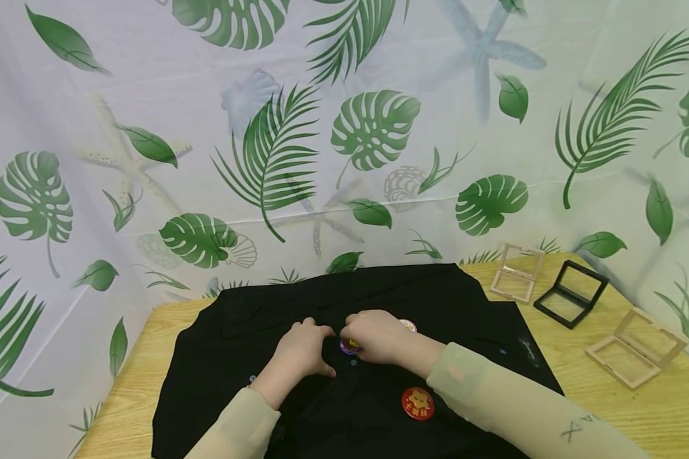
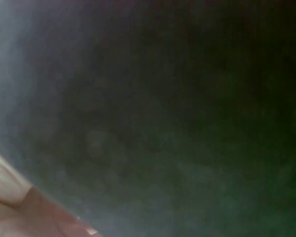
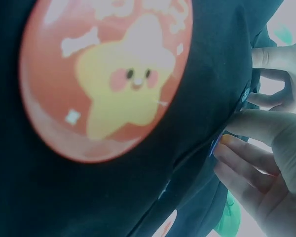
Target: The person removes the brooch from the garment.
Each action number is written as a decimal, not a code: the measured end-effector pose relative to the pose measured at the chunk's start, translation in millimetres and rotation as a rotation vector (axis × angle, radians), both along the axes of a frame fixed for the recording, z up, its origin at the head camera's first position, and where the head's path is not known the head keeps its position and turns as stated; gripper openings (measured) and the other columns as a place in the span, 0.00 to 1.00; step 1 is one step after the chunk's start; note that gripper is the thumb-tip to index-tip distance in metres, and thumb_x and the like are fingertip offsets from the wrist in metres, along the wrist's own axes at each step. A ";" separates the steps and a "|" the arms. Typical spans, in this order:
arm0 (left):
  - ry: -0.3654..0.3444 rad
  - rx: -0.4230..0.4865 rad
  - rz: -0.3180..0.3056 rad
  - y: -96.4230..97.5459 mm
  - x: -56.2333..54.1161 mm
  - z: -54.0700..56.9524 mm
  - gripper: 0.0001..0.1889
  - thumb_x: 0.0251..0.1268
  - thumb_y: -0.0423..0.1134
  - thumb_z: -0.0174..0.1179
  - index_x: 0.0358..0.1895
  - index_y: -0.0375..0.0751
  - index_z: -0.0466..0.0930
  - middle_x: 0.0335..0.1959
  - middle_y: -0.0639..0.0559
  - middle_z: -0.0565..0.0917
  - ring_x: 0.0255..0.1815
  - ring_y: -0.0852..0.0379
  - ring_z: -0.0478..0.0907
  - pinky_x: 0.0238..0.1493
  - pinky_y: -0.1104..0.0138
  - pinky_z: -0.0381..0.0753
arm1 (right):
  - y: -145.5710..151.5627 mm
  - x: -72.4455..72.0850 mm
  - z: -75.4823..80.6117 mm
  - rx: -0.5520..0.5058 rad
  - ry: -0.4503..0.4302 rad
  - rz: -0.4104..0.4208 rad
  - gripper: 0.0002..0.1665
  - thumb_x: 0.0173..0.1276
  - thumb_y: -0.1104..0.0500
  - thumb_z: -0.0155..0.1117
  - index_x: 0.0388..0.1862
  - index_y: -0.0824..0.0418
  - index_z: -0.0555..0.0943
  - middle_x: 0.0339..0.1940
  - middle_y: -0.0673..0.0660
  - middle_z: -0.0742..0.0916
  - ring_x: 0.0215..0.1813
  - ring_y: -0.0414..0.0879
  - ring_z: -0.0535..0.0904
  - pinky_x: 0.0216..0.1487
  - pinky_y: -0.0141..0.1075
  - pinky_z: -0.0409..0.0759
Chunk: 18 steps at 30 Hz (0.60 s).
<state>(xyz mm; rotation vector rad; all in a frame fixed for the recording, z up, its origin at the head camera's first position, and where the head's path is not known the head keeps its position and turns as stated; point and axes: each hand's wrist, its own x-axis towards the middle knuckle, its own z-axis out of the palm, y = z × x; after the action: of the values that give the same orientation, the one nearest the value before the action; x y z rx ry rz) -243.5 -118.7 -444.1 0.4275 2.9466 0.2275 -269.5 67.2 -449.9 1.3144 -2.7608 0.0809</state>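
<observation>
My right hand [image 1: 379, 336] pinches a round purple badge [image 1: 349, 347] against a black buttoned garment [image 1: 264, 312] spread over the table. In the right wrist view, the badge [image 3: 216, 143] shows edge-on between the fingers of the right hand [image 3: 264, 165]. My left hand [image 1: 301, 347] rests on the cloth just left of the badge, thumb and fingers apart. Nearer me lies a red badge [image 1: 418, 403] with a yellow star. A pale badge [image 1: 408, 325] is partly hidden behind the right hand. Dark blur fills most of the left wrist view.
On the wooden table [image 1: 666, 408] at the right stand two beige open frames [image 1: 513, 280] [image 1: 637, 349] and a black open frame [image 1: 568, 296]. Small buttons [image 1: 353, 363] dot the garment. A leaf-patterned curtain [image 1: 344, 159] hangs behind the table.
</observation>
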 end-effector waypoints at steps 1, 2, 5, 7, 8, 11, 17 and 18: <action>-0.001 0.001 0.002 0.1 0.1 0.3 0.36 0.46 0.50 0.87 0.62 0.47 0.86 0.54 0.40 0.81 0.56 0.40 0.80 0.57 0.48 0.85 | -0.1 -0.1 0.3 0.002 0.002 0.003 0.11 0.58 0.62 0.83 0.39 0.53 0.91 0.36 0.50 0.87 0.36 0.43 0.84 0.42 0.35 0.85; -0.003 0.002 0.003 0.3 0.2 0.7 0.36 0.46 0.50 0.87 0.62 0.47 0.86 0.54 0.40 0.81 0.56 0.40 0.80 0.57 0.48 0.85 | -0.2 -0.1 0.4 0.003 0.003 0.006 0.11 0.58 0.62 0.83 0.39 0.53 0.91 0.36 0.50 0.87 0.36 0.43 0.84 0.42 0.35 0.85; -0.009 0.004 0.008 0.5 0.5 1.3 0.36 0.46 0.50 0.87 0.62 0.48 0.86 0.55 0.40 0.81 0.57 0.39 0.80 0.57 0.48 0.85 | -0.3 0.1 1.0 0.001 0.006 0.013 0.11 0.58 0.63 0.82 0.39 0.53 0.90 0.35 0.50 0.87 0.36 0.43 0.85 0.41 0.36 0.85; -0.009 0.008 0.009 0.6 0.7 1.6 0.36 0.46 0.50 0.87 0.62 0.48 0.86 0.55 0.40 0.81 0.57 0.39 0.80 0.58 0.48 0.85 | -0.4 0.2 1.2 -0.006 0.006 0.019 0.11 0.58 0.63 0.81 0.39 0.53 0.90 0.35 0.50 0.87 0.36 0.44 0.85 0.41 0.36 0.85; -0.009 0.009 0.008 0.6 0.8 1.6 0.36 0.46 0.49 0.87 0.62 0.48 0.86 0.55 0.40 0.81 0.57 0.39 0.80 0.57 0.48 0.85 | -0.5 0.0 1.0 -0.012 0.005 0.021 0.10 0.59 0.64 0.81 0.38 0.53 0.90 0.35 0.50 0.87 0.36 0.43 0.85 0.41 0.36 0.84; -0.007 0.009 0.005 0.4 1.1 1.4 0.36 0.46 0.49 0.87 0.62 0.48 0.86 0.55 0.40 0.81 0.57 0.39 0.80 0.57 0.48 0.85 | -0.5 -0.2 0.8 -0.033 0.000 0.030 0.07 0.61 0.65 0.79 0.36 0.54 0.90 0.34 0.50 0.86 0.35 0.43 0.84 0.41 0.35 0.84; -0.004 0.012 0.000 -0.3 0.8 1.2 0.35 0.46 0.49 0.87 0.62 0.47 0.86 0.53 0.40 0.81 0.54 0.39 0.80 0.55 0.48 0.85 | -0.8 -1.5 2.0 -0.067 0.013 0.055 0.09 0.63 0.67 0.76 0.30 0.54 0.86 0.30 0.49 0.84 0.30 0.40 0.78 0.37 0.33 0.80; -0.003 0.014 0.000 -0.4 0.6 1.3 0.35 0.46 0.49 0.87 0.61 0.47 0.87 0.52 0.40 0.81 0.54 0.39 0.80 0.55 0.48 0.85 | -0.9 -1.9 2.4 -0.069 0.017 0.059 0.09 0.63 0.67 0.76 0.29 0.54 0.85 0.29 0.49 0.84 0.30 0.40 0.78 0.36 0.33 0.79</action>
<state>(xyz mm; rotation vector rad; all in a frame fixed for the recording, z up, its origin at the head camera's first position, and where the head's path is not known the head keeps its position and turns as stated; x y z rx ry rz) -242.9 -119.1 -442.8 0.4285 2.9434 0.2485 -271.3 66.3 -447.5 1.3730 -2.6793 0.1669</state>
